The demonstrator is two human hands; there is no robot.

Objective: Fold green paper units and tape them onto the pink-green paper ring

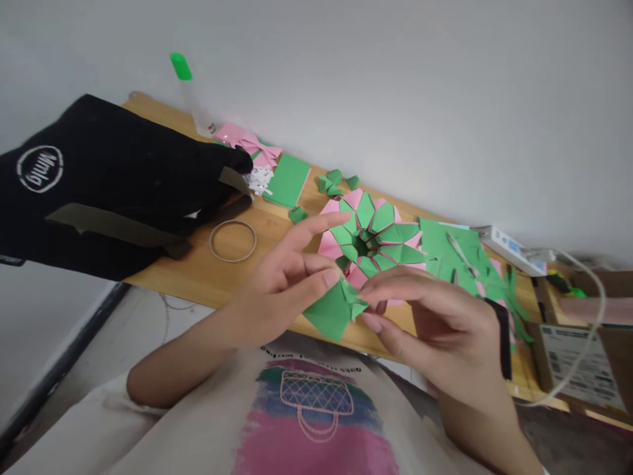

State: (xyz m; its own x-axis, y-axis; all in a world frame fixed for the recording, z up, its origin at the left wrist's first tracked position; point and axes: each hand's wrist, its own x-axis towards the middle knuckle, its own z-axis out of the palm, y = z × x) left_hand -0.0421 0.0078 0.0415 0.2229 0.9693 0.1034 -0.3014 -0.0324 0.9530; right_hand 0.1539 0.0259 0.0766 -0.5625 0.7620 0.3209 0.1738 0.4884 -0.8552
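Both hands hold one piece of green folded paper (330, 315) above the front edge of the table. My left hand (289, 280) pinches its upper edge between thumb and fingers, with the index finger stretched out over the table. At the paper's right corner, the thumb and fingertips of my right hand (425, 316) grip a small folded flap. Just behind the hands sits a ring-shaped paper flower (366, 211) of green and pink folded petals with a dark hole in its middle. The hands partly cover its near side.
On the left lies a black bag (123, 171), near a round ring (211, 241). Behind are a green-capped bottle (190, 92), stacked green paper (287, 181) and small green folded pieces (332, 179). Paper sheets (440, 237), a white power strip (512, 251) and a cardboard box (613, 356) are at right.
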